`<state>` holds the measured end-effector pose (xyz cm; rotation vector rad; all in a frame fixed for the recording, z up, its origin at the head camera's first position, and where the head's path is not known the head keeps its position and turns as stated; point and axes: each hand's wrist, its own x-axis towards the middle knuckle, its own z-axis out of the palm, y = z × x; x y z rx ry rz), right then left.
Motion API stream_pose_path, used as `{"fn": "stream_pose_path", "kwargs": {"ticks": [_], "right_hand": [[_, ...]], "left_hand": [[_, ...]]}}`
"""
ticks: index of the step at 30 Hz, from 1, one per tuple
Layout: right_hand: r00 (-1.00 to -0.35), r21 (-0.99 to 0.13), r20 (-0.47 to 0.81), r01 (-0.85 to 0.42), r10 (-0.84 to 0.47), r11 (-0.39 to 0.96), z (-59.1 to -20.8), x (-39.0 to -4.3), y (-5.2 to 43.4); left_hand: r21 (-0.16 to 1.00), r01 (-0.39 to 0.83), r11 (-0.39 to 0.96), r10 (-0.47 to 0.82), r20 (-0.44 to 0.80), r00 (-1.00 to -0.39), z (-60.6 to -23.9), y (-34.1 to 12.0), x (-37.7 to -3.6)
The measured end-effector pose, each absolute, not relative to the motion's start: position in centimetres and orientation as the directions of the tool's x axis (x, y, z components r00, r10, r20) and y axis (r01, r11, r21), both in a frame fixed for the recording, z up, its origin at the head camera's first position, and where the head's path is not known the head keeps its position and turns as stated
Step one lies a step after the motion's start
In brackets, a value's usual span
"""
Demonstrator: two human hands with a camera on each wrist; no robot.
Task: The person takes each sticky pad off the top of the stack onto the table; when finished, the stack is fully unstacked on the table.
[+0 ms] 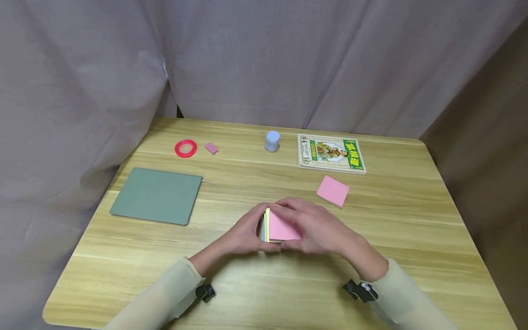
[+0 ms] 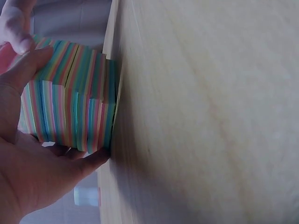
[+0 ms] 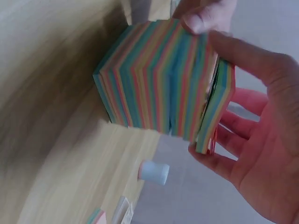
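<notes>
You have the note block (image 1: 280, 225) at the counter's (image 1: 255, 293) front middle, your left hand (image 1: 243, 236) gripping its side while your right hand's (image 1: 317, 227) fingers curl over the top pink sheet. You seem to be peeling that sheet; the next move calls for holding the block steady and lifting only one.

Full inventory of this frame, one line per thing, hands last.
Note block: 1, multicoloured with pink top, centre of table, held.
Loose note: 1, pink, right of centre.
Book: 1, green and yellow cover, far right.
Small bottle: 1, white, far centre.
Tape roll: 1, red, far left.
Eraser: 1, pink, beside the tape roll.
Mat: 1, grey-green, left.
Table: 1, light wood.
Left hand: grips the note block.
Right hand: grips the note block.
</notes>
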<state>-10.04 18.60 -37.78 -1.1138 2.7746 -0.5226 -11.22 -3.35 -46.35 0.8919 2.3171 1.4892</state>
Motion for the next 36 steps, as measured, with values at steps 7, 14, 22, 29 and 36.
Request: {"fn": "stream_pose_path", "kwargs": {"ticks": [7, 14, 22, 29, 36], "right_hand": [[-0.859, -0.467, 0.031, -0.465, -0.511, 0.752, -37.0, -11.8, 23.4], [-0.975, -0.413, -0.053, -0.173, -0.214, 0.894, -40.2, -14.7, 32.4], [-0.976, -0.398, -0.168, -0.063, -0.14, 0.915, -43.9, -15.3, 37.8], [-0.965, -0.405, -0.227, -0.028, -0.13, 0.914, -44.8, -15.4, 38.3], [-0.953, -0.4, -0.274, -0.012, -0.132, 0.916, -44.6, -15.5, 38.2]], "left_hand": [[0.878, 0.352, 0.323, 0.605, 0.095, -0.791, -46.3, -3.3, -11.3], [0.882, 0.359, 0.305, 0.603, 0.113, -0.79, -46.3, -3.2, -11.3], [0.875, 0.368, 0.315, 0.607, 0.113, -0.787, -46.4, -3.2, -11.3], [0.871, 0.368, 0.325, 0.605, 0.107, -0.789, -46.3, -3.2, -11.4], [0.868, 0.372, 0.328, 0.607, 0.108, -0.787, -46.3, -3.3, -11.4]]}}
